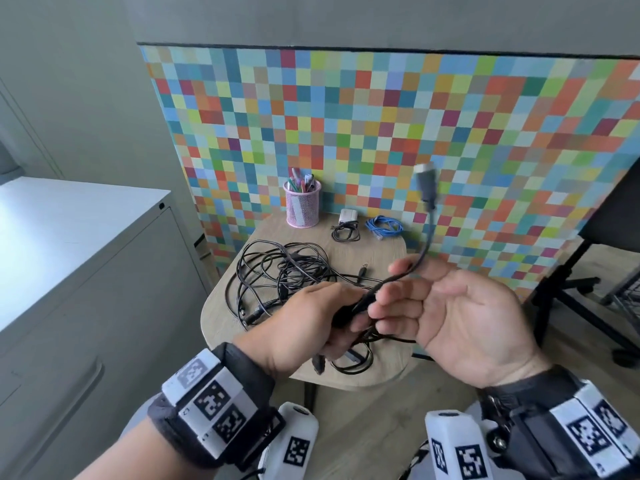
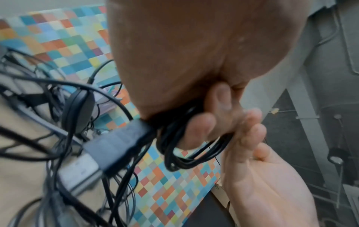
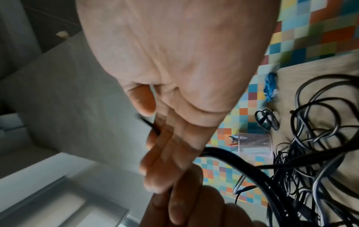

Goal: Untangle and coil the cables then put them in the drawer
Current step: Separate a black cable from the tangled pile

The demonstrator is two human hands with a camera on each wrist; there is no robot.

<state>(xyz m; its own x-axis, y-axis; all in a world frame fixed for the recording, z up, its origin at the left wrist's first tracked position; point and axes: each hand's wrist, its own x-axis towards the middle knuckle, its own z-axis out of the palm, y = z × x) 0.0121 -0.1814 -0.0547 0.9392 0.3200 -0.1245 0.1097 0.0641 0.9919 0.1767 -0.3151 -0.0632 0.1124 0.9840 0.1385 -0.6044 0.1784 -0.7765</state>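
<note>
Left hand: the left hand (image 1: 313, 320) has its fingers curled round a small bundle of black cable (image 2: 186, 152), loops pinned against the palm, above the near edge of the table (image 1: 381, 368).
Right hand: the right hand (image 1: 450, 317) lies palm up just beside the left, fingers loosely bent, the cable's free end pinched under the fingertips (image 3: 153, 132); it looks a light hold.
Free end: the plug (image 1: 426, 183) stands up in the air above the table, blurred, on a short stiff tail of cable.
Second plug: another plug (image 2: 116, 144) pokes out of the left fist, close to the loops.
Where the rest is: the tangle (image 1: 287, 275) of black cables sprawls on the table's middle; a coiled blue cable (image 1: 384, 227) and a small charger with its lead (image 1: 346, 225) sit at the table's far edge, beside the pen cup (image 1: 302, 204).
Drawer: the cabinet (image 1: 86, 271) stands left of the table, its front closed.
Risk one: the tail looks springy, so a loose pinch could let it flick free and the loops open.
Risk two: strands seem to run from the fist toward the tangle; a pull could tighten a knot or drag the pile off the table.
Risk three: the swinging plug could clip the pen cup.
</note>
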